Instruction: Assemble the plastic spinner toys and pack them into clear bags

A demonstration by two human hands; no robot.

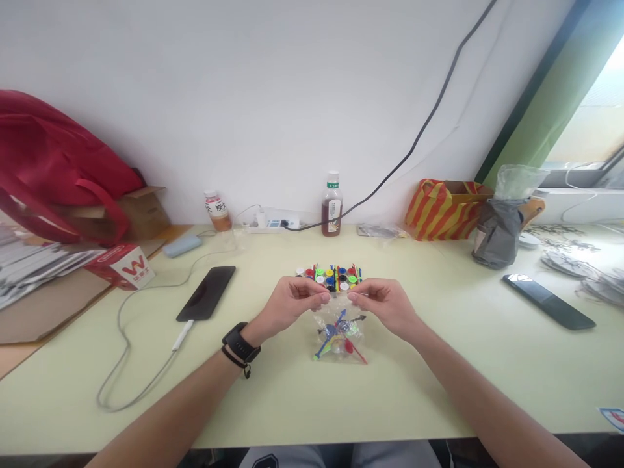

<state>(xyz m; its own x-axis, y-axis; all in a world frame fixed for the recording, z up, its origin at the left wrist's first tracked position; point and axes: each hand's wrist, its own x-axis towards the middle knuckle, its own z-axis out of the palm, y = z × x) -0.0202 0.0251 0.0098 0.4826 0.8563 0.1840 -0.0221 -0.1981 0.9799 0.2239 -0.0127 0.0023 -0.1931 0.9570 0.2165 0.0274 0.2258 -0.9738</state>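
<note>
A clear plastic bag (340,357) hangs or lies before me, its top edge pinched from both sides. My left hand (296,302), with a black watch on the wrist, is closed on the bag's upper left. Closed on its upper right is my right hand (387,302). Inside the bag show coloured plastic arrows and small discs, among them a blue arrow (332,333) and a red disc (349,346). Just beyond my fingers, several coloured round pieces (344,286) and thin arrows sit in a grouped array, partly hidden by my hands.
To the left are a phone (207,294) with a cable and a red-white box (121,265). Two bottles, one a dark tea bottle (332,211), and a power strip (273,222) stand by the wall. Rightward are a striped bag (441,211), a grey bag (496,234) and a dark phone (548,302).
</note>
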